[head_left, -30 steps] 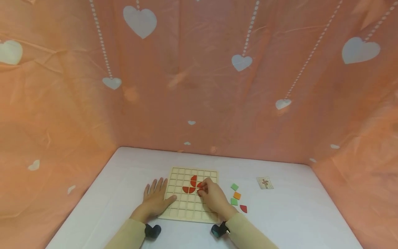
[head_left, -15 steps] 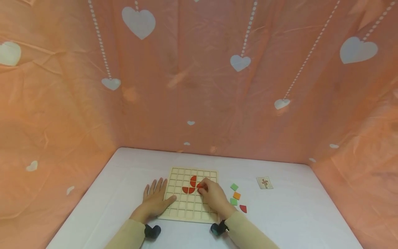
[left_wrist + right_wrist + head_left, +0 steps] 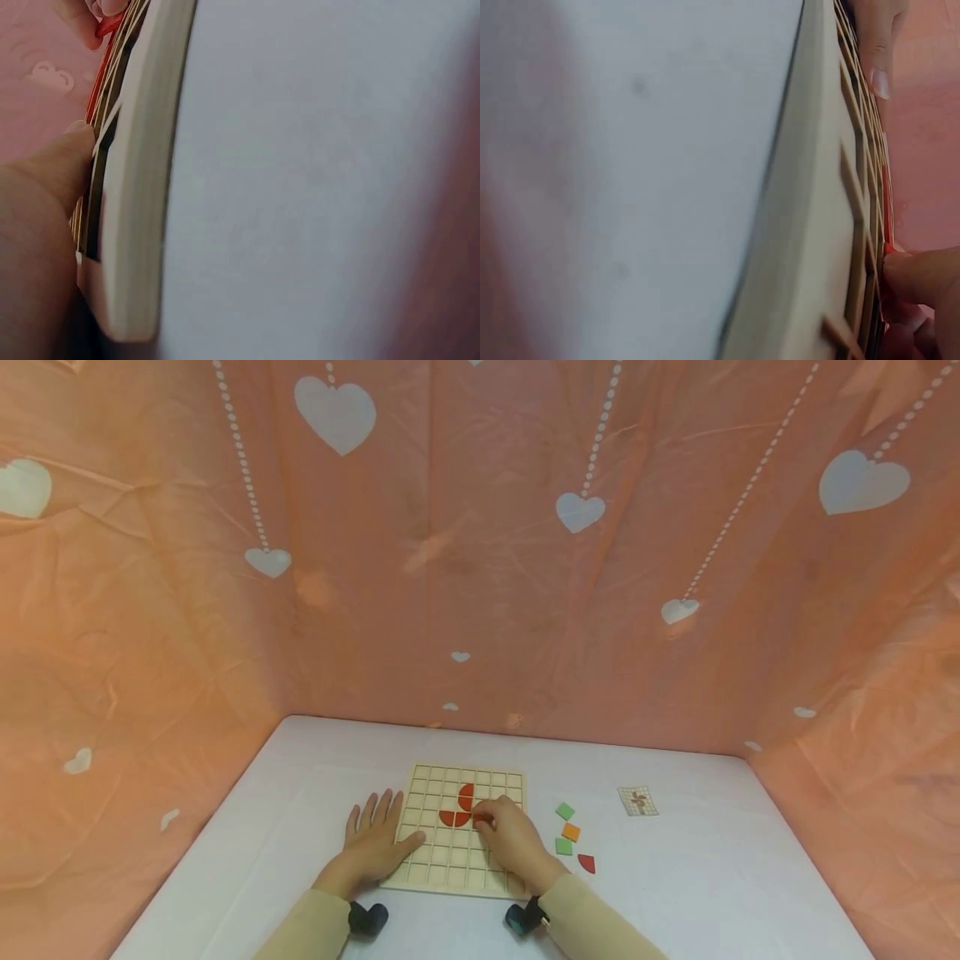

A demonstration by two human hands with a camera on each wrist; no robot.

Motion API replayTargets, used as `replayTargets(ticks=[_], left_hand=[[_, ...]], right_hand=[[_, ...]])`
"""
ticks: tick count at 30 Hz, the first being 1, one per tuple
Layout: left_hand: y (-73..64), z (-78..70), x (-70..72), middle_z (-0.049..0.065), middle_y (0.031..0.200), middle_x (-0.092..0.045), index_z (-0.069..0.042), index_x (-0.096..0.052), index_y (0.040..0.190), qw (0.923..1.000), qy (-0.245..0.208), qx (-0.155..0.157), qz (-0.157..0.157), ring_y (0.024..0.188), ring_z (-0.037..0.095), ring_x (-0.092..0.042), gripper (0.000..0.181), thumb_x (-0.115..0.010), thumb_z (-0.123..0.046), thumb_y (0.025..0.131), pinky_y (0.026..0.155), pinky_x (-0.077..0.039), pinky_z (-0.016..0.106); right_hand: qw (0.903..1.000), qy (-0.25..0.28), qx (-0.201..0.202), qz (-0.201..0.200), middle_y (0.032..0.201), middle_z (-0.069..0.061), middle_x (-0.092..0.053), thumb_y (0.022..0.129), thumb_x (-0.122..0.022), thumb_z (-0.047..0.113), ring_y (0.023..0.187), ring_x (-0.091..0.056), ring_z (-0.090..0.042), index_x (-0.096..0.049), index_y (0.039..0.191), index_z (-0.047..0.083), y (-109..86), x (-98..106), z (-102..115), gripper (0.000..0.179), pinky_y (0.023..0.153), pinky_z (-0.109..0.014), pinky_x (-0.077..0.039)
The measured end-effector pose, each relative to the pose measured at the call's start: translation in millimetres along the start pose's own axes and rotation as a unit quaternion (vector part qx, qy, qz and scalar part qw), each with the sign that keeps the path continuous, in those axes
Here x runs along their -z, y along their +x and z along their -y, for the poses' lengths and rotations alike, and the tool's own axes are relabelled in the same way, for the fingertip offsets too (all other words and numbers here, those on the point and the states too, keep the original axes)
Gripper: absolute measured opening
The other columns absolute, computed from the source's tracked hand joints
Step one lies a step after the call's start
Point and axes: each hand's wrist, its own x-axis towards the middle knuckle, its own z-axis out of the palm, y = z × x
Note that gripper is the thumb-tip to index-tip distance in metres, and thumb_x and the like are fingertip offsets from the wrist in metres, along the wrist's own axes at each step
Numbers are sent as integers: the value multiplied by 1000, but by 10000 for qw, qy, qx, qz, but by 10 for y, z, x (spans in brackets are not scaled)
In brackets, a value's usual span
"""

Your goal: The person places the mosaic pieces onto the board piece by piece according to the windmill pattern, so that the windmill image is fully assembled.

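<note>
The right hand (image 3: pixel 513 837) is narrowed to a pinch on a small red piece (image 3: pixel 477 821), largely hidden by the fingers, near the middle of a square, pale wooden grid board (image 3: pixel 441 855). The left hand (image 3: pixel 373 845) has its fingers spread wide along the board's left edge, its thumb resting on the board. Left of the right hand's fingertips, four flat red quarter-circle pieces (image 3: pixel 466 803) sit in the grid. On the white tabletop (image 3: pixel 720 860), right of the board, lie a light-green square tile (image 3: pixel 565 811), an orange square tile (image 3: pixel 571 832), a second light-green square tile (image 3: pixel 564 847) and a loose red quarter-circle piece (image 3: pixel 587 863). Farther right lies a small printed grid card (image 3: pixel 637 801).
</note>
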Motion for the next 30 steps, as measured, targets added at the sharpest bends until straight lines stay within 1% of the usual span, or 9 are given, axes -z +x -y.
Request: replayTargets(ticks=[6, 12, 15, 19, 24, 30], left_hand=[[7, 1, -10, 24, 159, -7, 2, -15, 153, 10000, 30, -2, 1, 144, 43, 4, 88, -52, -54, 95, 111, 10, 59], [7, 8, -18, 23, 159, -7, 2, -14, 153, 10000, 32, 8, -2, 144, 43, 4, 88, -52, -53, 95, 111, 11, 59], [-1, 2, -10, 24, 159, -8, 2, -15, 153, 10000, 29, 7, -10, 144, 43, 4, 88, -52, -53, 95, 111, 10, 59], [1, 0, -11, 24, 158, -8, 2, -15, 153, 10000, 16, 8, 3, 144, 43, 4, 88, -52, -53, 95, 111, 10, 59], [15, 10, -23, 24, 159, -7, 2, -15, 153, 10000, 57, -10, 4, 144, 44, 4, 89, -51, -54, 95, 111, 11, 59], [23, 19, -22, 25, 158, -7, 2, -15, 153, 9999, 100, -32, -14, 144, 44, 3, 88, -51, -54, 95, 110, 10, 59]], right_hand=[[9998, -188, -30, 54, 90, 4, -54, 93, -66, 15, 75, -50, -9, -72, 114, 8, -18, -5, 18, 22, 69, -29, -48], [9989, -468, 29, -50, 87, 4, -53, 91, -67, 11, 77, -55, -12, -75, 105, 6, -27, -6, 15, 17, 71, -31, -50], [9984, -548, 85, -95, 85, 4, -52, 91, -67, 11, 74, -52, -11, -76, 103, 6, -25, -11, 3, 16, 68, -30, -49], [9986, -505, 79, -102, 85, 4, -51, 92, -66, 11, 71, -48, -9, -75, 106, 6, -48, -18, -12, 17, 65, -27, -46], [9988, -449, -49, -189, 84, 4, -51, 92, -65, 11, 71, -48, -9, -75, 107, 6, -84, -21, -25, 18, 64, -27, -46], [9993, 10, -237, -285, 84, 3, -53, 92, -65, 8, 70, -46, -10, -75, 105, 5, -95, -22, -27, 18, 63, -25, -43]])
